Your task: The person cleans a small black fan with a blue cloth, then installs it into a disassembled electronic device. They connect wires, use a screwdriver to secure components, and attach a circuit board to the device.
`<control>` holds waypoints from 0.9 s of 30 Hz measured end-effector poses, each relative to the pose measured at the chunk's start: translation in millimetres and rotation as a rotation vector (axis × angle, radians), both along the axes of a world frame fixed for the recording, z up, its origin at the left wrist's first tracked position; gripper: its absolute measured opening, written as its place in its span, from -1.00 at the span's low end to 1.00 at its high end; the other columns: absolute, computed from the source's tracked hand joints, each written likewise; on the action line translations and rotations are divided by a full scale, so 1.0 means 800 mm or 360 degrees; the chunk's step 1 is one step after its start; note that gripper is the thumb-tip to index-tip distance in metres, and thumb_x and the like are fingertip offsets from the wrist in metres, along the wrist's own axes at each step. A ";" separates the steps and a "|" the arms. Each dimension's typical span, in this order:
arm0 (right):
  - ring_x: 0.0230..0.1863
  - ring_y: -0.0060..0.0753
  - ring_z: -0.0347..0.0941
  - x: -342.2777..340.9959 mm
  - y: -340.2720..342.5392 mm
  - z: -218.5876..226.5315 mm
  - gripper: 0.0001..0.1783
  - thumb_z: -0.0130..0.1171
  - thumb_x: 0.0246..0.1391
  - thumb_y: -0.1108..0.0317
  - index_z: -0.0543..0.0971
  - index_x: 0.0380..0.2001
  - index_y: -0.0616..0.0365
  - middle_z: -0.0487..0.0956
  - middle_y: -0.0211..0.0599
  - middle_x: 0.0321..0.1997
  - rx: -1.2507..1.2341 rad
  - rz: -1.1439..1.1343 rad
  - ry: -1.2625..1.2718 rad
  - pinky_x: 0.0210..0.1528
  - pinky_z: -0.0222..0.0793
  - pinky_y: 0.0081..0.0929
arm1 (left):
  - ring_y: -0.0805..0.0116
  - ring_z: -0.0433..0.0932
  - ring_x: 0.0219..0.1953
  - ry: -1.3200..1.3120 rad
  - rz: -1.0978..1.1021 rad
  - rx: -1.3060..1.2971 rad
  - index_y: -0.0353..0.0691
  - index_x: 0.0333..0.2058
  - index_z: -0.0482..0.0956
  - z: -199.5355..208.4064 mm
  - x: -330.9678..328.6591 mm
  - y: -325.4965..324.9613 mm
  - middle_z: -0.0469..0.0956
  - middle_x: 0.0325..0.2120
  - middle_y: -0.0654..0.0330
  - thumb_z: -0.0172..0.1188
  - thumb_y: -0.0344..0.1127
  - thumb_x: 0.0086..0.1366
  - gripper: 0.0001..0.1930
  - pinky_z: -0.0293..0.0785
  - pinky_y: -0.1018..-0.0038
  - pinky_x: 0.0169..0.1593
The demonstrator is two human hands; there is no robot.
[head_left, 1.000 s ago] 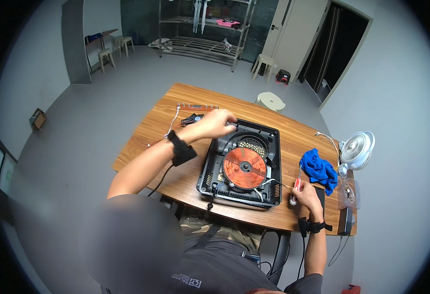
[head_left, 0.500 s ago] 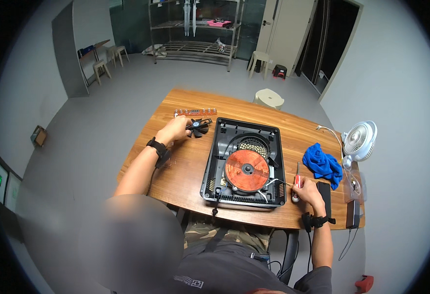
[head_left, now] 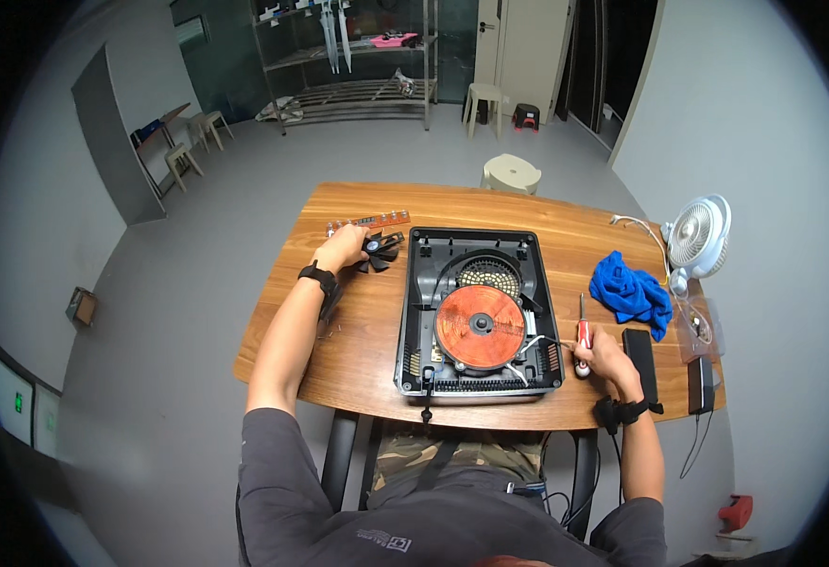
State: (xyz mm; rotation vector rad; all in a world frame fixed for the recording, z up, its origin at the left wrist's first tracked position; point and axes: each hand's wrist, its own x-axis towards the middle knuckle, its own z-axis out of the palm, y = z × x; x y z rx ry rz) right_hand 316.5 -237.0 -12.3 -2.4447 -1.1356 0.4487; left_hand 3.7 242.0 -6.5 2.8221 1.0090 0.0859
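My left hand [head_left: 344,248] is closed on the edge of a small black cooling fan [head_left: 374,264] at the table's far left. Just behind the fan lies a narrow orange circuit board [head_left: 392,219] with metal posts. To the right sits an opened black induction cooker base [head_left: 416,350]; a round copper coil [head_left: 466,331] and a grille show inside it. Past its right side, my right hand [head_left: 605,355] has its fingers closed over the handle of a red-and-white screwdriver [head_left: 584,331], its shaft pointing away. White wires [head_left: 518,371] run from the coil.
A blue cloth [head_left: 630,293] and a white desk fan [head_left: 700,236] are at the right. A black flat block [head_left: 639,364], a clear plastic box [head_left: 701,326] and a dark adapter [head_left: 701,385] lie near the right edge. A stool [head_left: 511,174] stands behind the table [head_left: 339,321].
The view has shifted, and a blurred dark shape at lower left is gone, baring my left sleeve. Both hands stay at nearly the same places on the fan and the screwdriver.
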 end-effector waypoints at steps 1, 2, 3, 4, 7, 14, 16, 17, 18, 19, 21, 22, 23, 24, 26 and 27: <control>-0.12 0.27 0.63 0.002 0.000 0.001 -0.48 0.30 0.05 0.02 0.57 -0.22 0.35 0.64 0.31 -0.26 -0.0046 -0.0001 0.0006 -0.07 0.51 -0.04 | -0.04 0.63 0.02 0.0042 -0.0009 -0.0030 -0.24 -0.06 0.67 0.002 0.002 0.000 0.68 -0.11 -0.08 0.48 -0.32 0.12 -0.61 0.56 0.18 0.11; -0.11 0.28 0.62 0.010 0.000 -0.010 -0.47 0.30 0.05 0.01 0.56 -0.21 0.35 0.64 0.32 -0.25 -0.0025 -0.0012 0.0046 -0.06 0.51 -0.04 | -0.05 0.64 0.00 0.0083 -0.0018 -0.0060 -0.24 -0.08 0.68 0.006 0.005 0.002 0.68 -0.12 -0.08 0.48 -0.30 0.12 -0.62 0.57 0.18 0.10; -0.10 0.30 0.62 0.012 0.002 -0.013 -0.46 0.31 0.05 0.01 0.56 -0.20 0.35 0.64 0.32 -0.24 0.0000 -0.0017 0.0086 -0.06 0.52 -0.04 | -0.05 0.64 -0.01 0.0126 -0.0021 -0.0086 -0.25 -0.10 0.69 0.011 0.005 0.003 0.68 -0.14 -0.08 0.49 -0.29 0.12 -0.63 0.57 0.18 0.09; -0.08 0.33 0.60 0.012 0.003 -0.016 -0.44 0.31 0.04 0.01 0.54 -0.16 0.36 0.63 0.35 -0.21 -0.0004 -0.0049 0.0057 -0.03 0.51 -0.03 | -0.05 0.65 -0.03 0.0121 -0.0019 -0.0034 -0.27 -0.12 0.70 0.008 0.004 0.006 0.69 -0.17 -0.09 0.49 -0.26 0.11 -0.63 0.58 0.19 0.06; -0.07 0.36 0.58 0.012 0.002 -0.016 -0.47 0.31 0.05 0.04 0.51 -0.18 0.35 0.62 0.39 -0.20 0.0008 -0.0003 0.0104 -0.02 0.49 0.01 | -0.05 0.66 -0.06 0.0008 -0.0007 0.0002 -0.25 -0.09 0.71 0.011 -0.007 0.016 0.69 -0.17 -0.10 0.47 -0.25 0.13 -0.63 0.58 0.19 0.05; -0.14 0.42 0.57 0.028 -0.002 -0.043 -0.47 0.33 0.06 0.06 0.47 -0.22 0.39 0.60 0.41 -0.26 0.0079 0.0008 0.0052 -0.08 0.48 0.02 | 0.32 0.73 -0.31 -0.0542 0.0079 -0.0292 -0.41 -0.14 0.71 0.087 -0.014 -0.010 0.75 -0.35 0.02 0.40 -0.33 0.23 -0.71 0.62 0.40 -0.14; -0.13 0.43 0.56 0.030 -0.002 -0.047 -0.46 0.33 0.06 0.06 0.47 -0.22 0.40 0.59 0.43 -0.26 0.0100 0.0009 0.0054 -0.07 0.48 0.03 | 0.34 0.73 -0.27 -0.0685 0.0108 -0.0345 -0.39 -0.10 0.70 0.118 -0.014 -0.031 0.75 -0.31 0.05 0.39 -0.31 0.26 -0.69 0.62 0.41 -0.12; -0.13 0.44 0.56 0.030 -0.001 -0.046 -0.46 0.32 0.07 0.06 0.46 -0.22 0.40 0.59 0.43 -0.26 0.0098 0.0008 0.0064 -0.07 0.48 0.03 | 0.35 0.73 -0.25 -0.0754 0.0054 -0.0322 -0.38 -0.09 0.70 0.123 -0.014 -0.030 0.75 -0.30 0.07 0.39 -0.29 0.27 -0.69 0.62 0.42 -0.12; -0.13 0.44 0.56 0.028 -0.001 -0.042 -0.46 0.32 0.07 0.06 0.46 -0.22 0.40 0.59 0.44 -0.26 0.0089 0.0008 0.0063 -0.06 0.48 0.03 | 0.35 0.73 -0.26 -0.0778 0.0069 -0.0326 -0.37 -0.08 0.70 0.135 -0.010 -0.044 0.75 -0.30 0.07 0.39 -0.29 0.27 -0.69 0.63 0.42 -0.13; -0.12 0.44 0.56 0.025 -0.002 -0.036 -0.46 0.32 0.07 0.06 0.46 -0.21 0.41 0.59 0.44 -0.25 0.0079 0.0008 0.0061 -0.06 0.48 0.03 | 0.35 0.73 -0.27 -0.0806 0.0085 -0.0331 -0.35 -0.08 0.70 0.148 -0.004 -0.059 0.75 -0.31 0.06 0.38 -0.30 0.27 -0.69 0.64 0.41 -0.14; -0.12 0.45 0.55 0.019 -0.001 -0.025 -0.45 0.31 0.08 0.05 0.46 -0.21 0.41 0.59 0.44 -0.25 0.0055 0.0021 0.0041 -0.05 0.47 0.03 | 0.35 0.73 -0.26 -0.0870 0.0023 -0.0257 -0.36 -0.06 0.69 0.155 0.004 -0.067 0.75 -0.31 0.07 0.38 -0.30 0.28 -0.69 0.64 0.42 -0.14; -0.11 0.45 0.55 0.019 -0.002 -0.028 -0.45 0.30 0.08 0.05 0.46 -0.22 0.42 0.59 0.45 -0.24 0.0092 0.0025 0.0047 -0.04 0.47 0.03 | 0.35 0.73 -0.26 -0.0903 -0.0008 -0.0217 -0.36 -0.05 0.68 0.158 0.007 -0.070 0.75 -0.30 0.07 0.38 -0.31 0.28 -0.68 0.63 0.42 -0.14; -0.11 0.44 0.56 0.021 -0.003 -0.030 -0.45 0.30 0.08 0.05 0.46 -0.22 0.42 0.59 0.45 -0.24 0.0088 0.0016 0.0062 -0.04 0.47 0.03 | 0.37 0.72 -0.27 -0.0929 -0.0028 -0.0158 -0.35 -0.04 0.68 0.162 0.010 -0.074 0.75 -0.30 0.08 0.37 -0.31 0.29 -0.68 0.63 0.43 -0.14; -0.11 0.44 0.56 0.022 -0.004 -0.032 -0.45 0.30 0.08 0.05 0.46 -0.22 0.43 0.59 0.45 -0.24 0.0086 0.0006 0.0076 -0.04 0.47 0.03 | 0.39 0.71 -0.27 -0.0955 -0.0050 -0.0098 -0.35 -0.04 0.67 0.165 0.013 -0.077 0.75 -0.30 0.09 0.37 -0.31 0.30 -0.68 0.62 0.44 -0.14; -0.11 0.44 0.56 0.024 -0.005 -0.034 -0.45 0.30 0.08 0.05 0.46 -0.22 0.43 0.59 0.45 -0.24 0.0105 0.0002 0.0094 -0.04 0.47 0.03 | 0.42 0.70 -0.26 -0.0978 -0.0046 -0.0011 -0.31 -0.02 0.67 0.167 0.020 -0.079 0.75 -0.30 0.09 0.37 -0.32 0.30 -0.69 0.61 0.45 -0.14; -0.11 0.44 0.56 0.024 -0.005 -0.034 -0.45 0.29 0.08 0.05 0.46 -0.22 0.43 0.59 0.45 -0.24 0.0125 0.0013 0.0100 -0.04 0.47 0.03 | 0.42 0.70 -0.26 -0.0989 -0.0051 -0.0004 -0.32 -0.02 0.67 0.163 0.020 -0.077 0.75 -0.31 0.08 0.37 -0.32 0.30 -0.69 0.61 0.45 -0.14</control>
